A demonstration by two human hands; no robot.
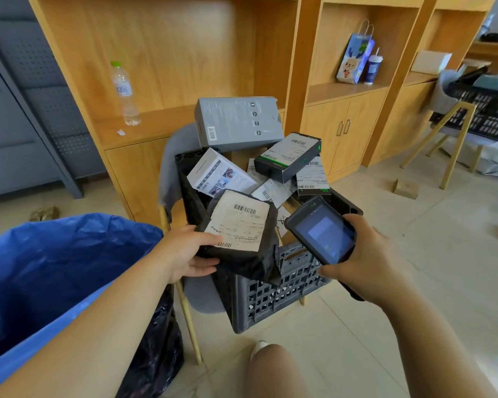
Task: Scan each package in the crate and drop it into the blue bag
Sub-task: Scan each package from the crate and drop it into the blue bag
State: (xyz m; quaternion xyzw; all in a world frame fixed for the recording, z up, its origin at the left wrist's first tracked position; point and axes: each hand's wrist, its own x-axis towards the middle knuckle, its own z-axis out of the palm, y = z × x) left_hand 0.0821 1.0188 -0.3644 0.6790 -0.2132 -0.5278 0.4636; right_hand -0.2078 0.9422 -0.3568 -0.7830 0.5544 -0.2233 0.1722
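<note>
1. Black plastic wraps the package [242, 254], crinkled and loose along its lower edge. A white label with barcodes at top and bottom covers most of its upper face.
2. The package is held above the near edge of the crate [270, 297], label up and tilted slightly toward the camera.
3. The left hand [189, 251] grips its left side, with the thumb curled over the label's corner and the fingers curled beneath.
4. The right hand [365, 262] is wrapped round a dark scanner [322, 229]. Its screen is lit and faces up, and its top end is just beside the package's right edge.
5. The crate is dark grey lattice plastic, heaped with parcels. A grey box [236, 123] stands at the back, with a white box [219, 175], a labelled black box [288, 156] and flatter labelled ones below.
6. The crate sits on a grey chair [168, 168] with wooden legs.
7. The blue bag [55, 268] stands open at the left, just beside the chair.
8. Behind, wooden shelves [170, 53] hold a water bottle [124, 93], a paper bag [354, 58] and a cup [372, 68].
9. The floor [385, 326] is pale tile, with a small carton [406, 188] lying on it. At the right a second crate [489, 110] rests on a second chair [443, 93].
</note>
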